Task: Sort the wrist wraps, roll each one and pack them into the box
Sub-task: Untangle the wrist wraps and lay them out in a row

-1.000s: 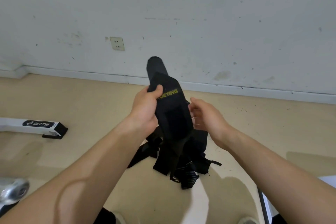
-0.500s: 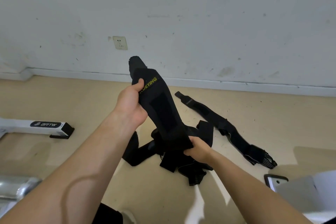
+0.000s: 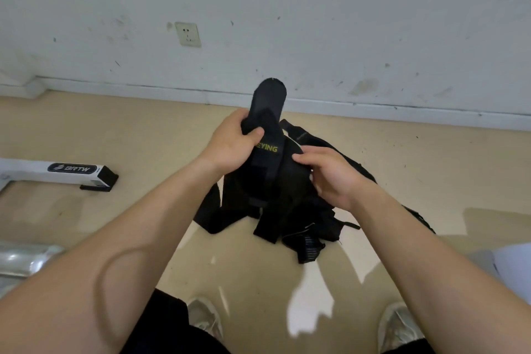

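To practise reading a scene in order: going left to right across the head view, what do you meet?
White BRTW bar → wall socket → left hand → black wrist wrap it grips → right hand.

Left hand [image 3: 232,146] clenched round wrist wrap [image 3: 265,172], right hand [image 3: 333,175] thumb atop it

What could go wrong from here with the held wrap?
1. The wrist wrap hangs down into the pile of wraps on the floor; rolling it there may snag and drag another.
2. The left hand grips it only near the top, so the loose tail could roll crooked.
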